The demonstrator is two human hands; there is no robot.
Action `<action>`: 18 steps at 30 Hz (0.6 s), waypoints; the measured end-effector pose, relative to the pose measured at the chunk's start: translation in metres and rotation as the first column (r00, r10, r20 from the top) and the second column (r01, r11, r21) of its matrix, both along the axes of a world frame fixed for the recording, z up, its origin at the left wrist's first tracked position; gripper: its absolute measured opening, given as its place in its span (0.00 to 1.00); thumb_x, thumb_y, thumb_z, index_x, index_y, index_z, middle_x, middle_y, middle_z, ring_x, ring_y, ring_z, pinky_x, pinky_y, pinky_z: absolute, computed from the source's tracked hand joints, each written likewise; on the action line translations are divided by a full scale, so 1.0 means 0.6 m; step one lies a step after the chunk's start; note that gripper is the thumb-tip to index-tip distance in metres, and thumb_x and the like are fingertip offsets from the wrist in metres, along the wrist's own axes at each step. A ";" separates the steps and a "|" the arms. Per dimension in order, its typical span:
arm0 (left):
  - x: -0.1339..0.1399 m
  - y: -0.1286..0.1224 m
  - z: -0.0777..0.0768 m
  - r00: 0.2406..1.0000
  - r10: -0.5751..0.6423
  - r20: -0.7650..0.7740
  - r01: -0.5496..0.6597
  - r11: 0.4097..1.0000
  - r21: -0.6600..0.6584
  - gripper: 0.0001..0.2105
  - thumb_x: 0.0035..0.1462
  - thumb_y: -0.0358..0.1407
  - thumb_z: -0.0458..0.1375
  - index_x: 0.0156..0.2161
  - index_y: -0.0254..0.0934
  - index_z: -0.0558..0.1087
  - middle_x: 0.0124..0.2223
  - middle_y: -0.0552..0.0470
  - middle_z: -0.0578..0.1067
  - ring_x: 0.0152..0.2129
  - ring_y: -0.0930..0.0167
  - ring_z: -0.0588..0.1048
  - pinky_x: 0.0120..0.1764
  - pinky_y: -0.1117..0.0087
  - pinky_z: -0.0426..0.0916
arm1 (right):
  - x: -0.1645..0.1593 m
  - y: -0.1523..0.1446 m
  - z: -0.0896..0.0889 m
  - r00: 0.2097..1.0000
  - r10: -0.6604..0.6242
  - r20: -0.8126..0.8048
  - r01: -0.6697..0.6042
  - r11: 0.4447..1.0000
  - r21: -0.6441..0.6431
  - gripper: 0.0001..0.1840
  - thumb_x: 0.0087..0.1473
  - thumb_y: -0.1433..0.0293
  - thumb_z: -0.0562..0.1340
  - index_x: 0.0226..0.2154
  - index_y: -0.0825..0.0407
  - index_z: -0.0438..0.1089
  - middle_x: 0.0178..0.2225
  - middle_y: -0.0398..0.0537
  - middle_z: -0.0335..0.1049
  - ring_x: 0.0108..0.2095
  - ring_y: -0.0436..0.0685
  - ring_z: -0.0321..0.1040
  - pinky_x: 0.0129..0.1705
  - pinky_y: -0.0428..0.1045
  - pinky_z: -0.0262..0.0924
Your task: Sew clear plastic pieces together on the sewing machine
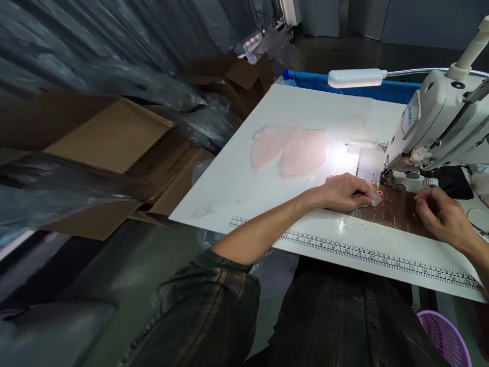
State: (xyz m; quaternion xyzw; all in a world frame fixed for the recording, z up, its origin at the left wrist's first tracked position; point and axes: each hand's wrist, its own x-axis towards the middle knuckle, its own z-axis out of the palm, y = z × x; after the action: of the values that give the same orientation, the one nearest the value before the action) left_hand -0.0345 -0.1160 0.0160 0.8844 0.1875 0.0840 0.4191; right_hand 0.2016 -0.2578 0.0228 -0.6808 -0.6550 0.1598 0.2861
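My left hand (pixel 349 192) is closed, thumb and fingers pinched on a small piece of clear plastic film (pixel 376 198) just left of the sewing machine's needle area. Beside the fingertips lies a clear strip with small red marks (pixel 369 176), reaching back past the presser foot (pixel 385 177). Under both hands is a brown plate (pixel 401 210) set in the white table. My right hand (pixel 439 214) rests at the plate's right end with its fingers curled in; whatever they may hold is hidden.
The white sewing machine (pixel 431 117) stands at the right, with a lamp (pixel 357 78) above the table (pixel 237 183). Pale pink cut pieces (pixel 294 150) lie left of my hands. A printed ruler (pixel 344 251) runs along the front edge. Cardboard boxes (pixel 110 137) stand left; a purple basket (pixel 446 336) is below.
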 end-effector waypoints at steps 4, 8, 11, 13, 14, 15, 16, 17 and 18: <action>0.003 0.000 -0.002 1.000 -0.004 0.014 0.005 0.998 -0.057 0.08 0.58 0.40 0.60 0.38 0.41 0.81 0.39 0.51 0.81 0.37 0.70 0.77 0.40 0.68 0.68 | -0.040 0.010 -0.005 0.980 0.198 -0.032 -0.197 0.980 0.017 0.14 0.60 0.61 0.56 0.44 0.51 0.69 0.29 0.48 0.69 0.27 0.54 0.67 0.31 0.51 0.65; 0.002 0.002 -0.002 0.998 -0.035 0.047 0.041 0.989 -0.142 0.10 0.59 0.41 0.60 0.40 0.39 0.80 0.41 0.50 0.81 0.38 0.70 0.77 0.41 0.68 0.69 | -0.058 0.040 -0.015 0.945 0.327 0.000 -0.327 0.945 0.009 0.23 0.60 0.60 0.58 0.55 0.50 0.68 0.37 0.51 0.68 0.29 0.54 0.67 0.33 0.52 0.66; 0.001 0.003 -0.003 0.998 -0.028 0.051 0.035 0.989 -0.142 0.11 0.58 0.42 0.60 0.39 0.39 0.80 0.40 0.50 0.81 0.35 0.72 0.76 0.39 0.69 0.68 | -0.058 0.056 -0.018 0.928 0.374 -0.006 -0.374 0.927 -0.024 0.17 0.61 0.59 0.58 0.47 0.48 0.73 0.39 0.51 0.69 0.30 0.54 0.67 0.34 0.52 0.66; 0.001 0.004 -0.004 0.998 -0.018 0.059 0.026 0.989 -0.146 0.11 0.58 0.43 0.60 0.39 0.38 0.80 0.38 0.50 0.80 0.32 0.73 0.74 0.36 0.70 0.67 | -0.058 0.059 -0.014 0.937 0.350 -0.020 -0.350 0.935 -0.049 0.13 0.60 0.59 0.59 0.40 0.49 0.75 0.37 0.50 0.71 0.30 0.53 0.67 0.32 0.51 0.64; 0.001 0.004 -0.005 0.997 -0.018 0.069 0.029 0.986 -0.162 0.11 0.58 0.43 0.60 0.38 0.38 0.80 0.37 0.50 0.80 0.31 0.74 0.74 0.35 0.70 0.67 | -0.058 0.059 -0.011 0.943 0.331 -0.038 -0.333 0.941 -0.065 0.13 0.60 0.60 0.59 0.37 0.49 0.75 0.35 0.49 0.71 0.29 0.53 0.67 0.31 0.50 0.63; 0.000 0.005 -0.005 0.996 -0.020 0.082 0.035 0.982 -0.184 0.11 0.58 0.42 0.60 0.38 0.38 0.80 0.37 0.50 0.80 0.31 0.74 0.74 0.35 0.71 0.67 | -0.057 0.059 -0.007 0.948 0.312 -0.063 -0.316 0.945 -0.080 0.12 0.59 0.59 0.60 0.35 0.50 0.74 0.33 0.48 0.72 0.28 0.52 0.66 0.30 0.50 0.62; 0.000 0.005 -0.005 0.995 -0.023 0.093 0.042 0.978 -0.202 0.11 0.58 0.42 0.61 0.38 0.38 0.80 0.37 0.50 0.80 0.31 0.74 0.74 0.36 0.71 0.67 | -0.056 0.057 -0.004 0.951 0.294 -0.091 -0.303 0.948 -0.095 0.13 0.59 0.59 0.60 0.34 0.50 0.74 0.31 0.47 0.72 0.27 0.52 0.66 0.29 0.49 0.61; 0.000 0.005 -0.004 0.995 -0.027 0.101 0.048 0.976 -0.215 0.11 0.58 0.42 0.61 0.38 0.38 0.80 0.38 0.50 0.81 0.32 0.74 0.75 0.36 0.71 0.68 | -0.055 0.056 -0.002 0.953 0.278 -0.121 -0.291 0.950 -0.110 0.13 0.58 0.58 0.60 0.33 0.50 0.73 0.30 0.47 0.72 0.26 0.52 0.65 0.28 0.49 0.60; -0.001 0.005 -0.004 0.994 -0.030 0.107 0.053 0.973 -0.223 0.11 0.58 0.42 0.61 0.38 0.38 0.80 0.38 0.49 0.81 0.33 0.73 0.75 0.37 0.71 0.68 | -0.052 0.055 -0.002 0.954 0.261 -0.150 -0.280 0.952 -0.125 0.14 0.58 0.57 0.60 0.33 0.50 0.73 0.28 0.46 0.71 0.26 0.51 0.65 0.27 0.48 0.59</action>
State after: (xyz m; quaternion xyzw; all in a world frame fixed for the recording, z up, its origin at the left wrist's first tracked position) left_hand -0.0348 -0.1131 0.0137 0.8292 0.1553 0.0990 0.5277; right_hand 0.1703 -0.2247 0.0218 -0.5916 -0.7085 0.2893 0.2537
